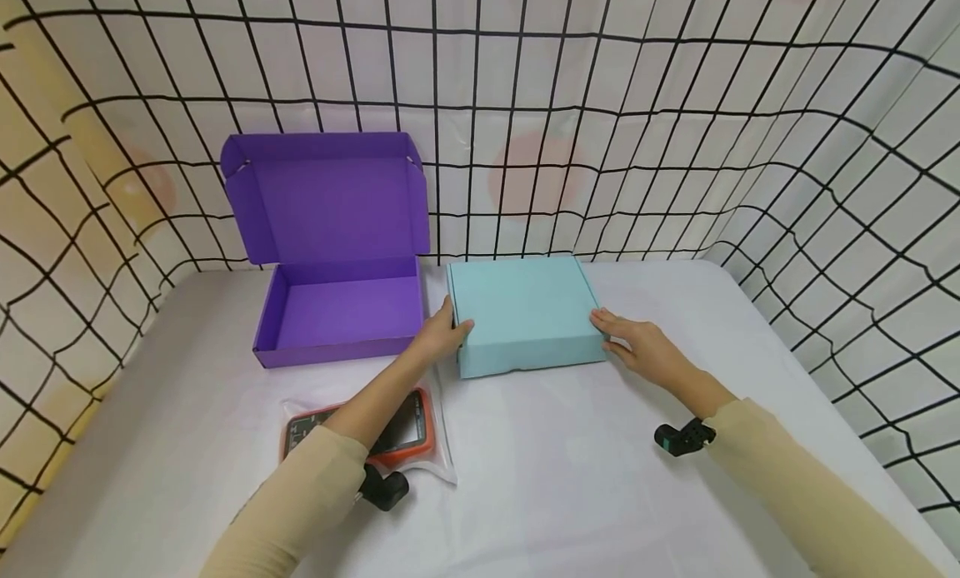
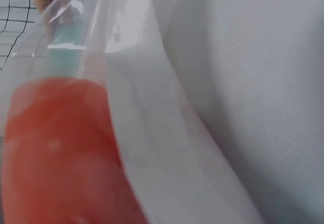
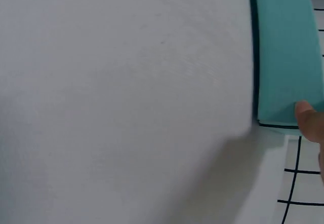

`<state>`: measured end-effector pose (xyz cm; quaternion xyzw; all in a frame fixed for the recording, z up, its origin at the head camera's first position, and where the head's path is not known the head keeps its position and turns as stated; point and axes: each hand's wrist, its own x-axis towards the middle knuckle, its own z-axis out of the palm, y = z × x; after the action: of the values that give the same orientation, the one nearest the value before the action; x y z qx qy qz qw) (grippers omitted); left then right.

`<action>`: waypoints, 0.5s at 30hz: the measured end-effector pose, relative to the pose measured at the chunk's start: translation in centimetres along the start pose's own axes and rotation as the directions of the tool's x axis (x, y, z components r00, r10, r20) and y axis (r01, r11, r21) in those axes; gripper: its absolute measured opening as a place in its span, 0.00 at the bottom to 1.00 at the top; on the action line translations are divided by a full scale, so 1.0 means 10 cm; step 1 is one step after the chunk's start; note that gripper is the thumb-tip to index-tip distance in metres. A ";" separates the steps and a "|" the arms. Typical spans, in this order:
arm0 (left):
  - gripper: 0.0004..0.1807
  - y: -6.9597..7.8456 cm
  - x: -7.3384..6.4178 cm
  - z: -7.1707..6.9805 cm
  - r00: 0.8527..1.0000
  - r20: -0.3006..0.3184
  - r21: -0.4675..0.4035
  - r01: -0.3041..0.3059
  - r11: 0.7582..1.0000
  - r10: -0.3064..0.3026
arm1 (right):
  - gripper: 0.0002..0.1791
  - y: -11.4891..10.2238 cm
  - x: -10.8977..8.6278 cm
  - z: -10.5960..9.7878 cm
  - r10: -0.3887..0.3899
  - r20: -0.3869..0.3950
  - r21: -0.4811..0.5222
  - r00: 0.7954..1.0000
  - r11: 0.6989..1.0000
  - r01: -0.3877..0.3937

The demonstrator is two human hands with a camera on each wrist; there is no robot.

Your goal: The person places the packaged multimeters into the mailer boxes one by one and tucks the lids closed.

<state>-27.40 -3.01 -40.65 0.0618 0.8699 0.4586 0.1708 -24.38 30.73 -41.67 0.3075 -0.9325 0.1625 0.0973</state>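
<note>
A closed light blue cardboard box (image 1: 525, 299) lies on the white table, right of an open purple box (image 1: 345, 311). My left hand (image 1: 441, 335) grips its left side, thumb at the front corner. At its right front corner, my right hand (image 1: 641, 349) holds it with fingers on the edge; the thumb (image 3: 310, 120) presses the front face in the right wrist view. Below my left forearm lies an orange-and-black multimeter (image 1: 411, 432) in a clear plastic bag (image 1: 444, 453), partly hidden by the arm. Its orange casing (image 2: 61, 153) fills much of the left wrist view.
The purple box's lid (image 1: 330, 199) stands raised against a black wire grid (image 1: 525, 112) that fences the back and both sides. White cloth (image 1: 570, 478) covers the table. Wrist cameras, including a black one (image 1: 684, 438), stick out from both sleeves.
</note>
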 end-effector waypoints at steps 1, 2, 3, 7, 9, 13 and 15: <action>0.40 0.00 0.00 0.00 1.000 0.000 -0.005 0.001 1.000 -0.001 | 0.29 -0.01 0.00 0.00 0.001 -0.004 -0.018 1.000 1.000 -0.001; 0.40 0.00 0.00 0.01 1.000 0.001 -0.008 0.002 1.000 -0.002 | 0.29 -0.02 0.01 0.00 -0.001 -0.005 -0.033 1.000 0.999 0.001; 0.40 0.00 0.00 0.00 1.000 0.001 -0.010 0.004 1.000 -0.004 | 0.29 -0.03 0.02 -0.01 -0.003 0.000 -0.045 1.000 0.999 0.003; 0.40 0.00 -0.01 0.01 1.000 0.004 -0.018 0.009 1.000 -0.009 | 0.30 -0.06 0.04 -0.05 -0.005 0.038 -0.080 0.999 0.997 0.008; 0.40 0.00 -0.01 0.01 1.000 0.004 -0.017 0.011 1.000 -0.011 | 0.31 -0.06 0.03 -0.04 0.005 0.048 -0.097 0.999 0.995 0.000; 0.39 0.00 -0.01 0.01 1.000 0.001 -0.008 0.000 1.000 0.000 | 0.30 -0.05 0.03 -0.01 0.009 0.008 -0.129 1.000 0.992 -0.008; 0.39 0.00 0.00 0.01 1.000 -0.004 -0.006 -0.005 1.000 0.005 | 0.29 -0.04 0.03 0.01 -0.004 -0.024 -0.152 1.000 0.988 0.001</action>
<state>-27.33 -2.91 -40.69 0.0623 0.8686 0.4619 0.1681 -24.38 30.18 -41.59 0.2984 -0.9406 0.0943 0.1319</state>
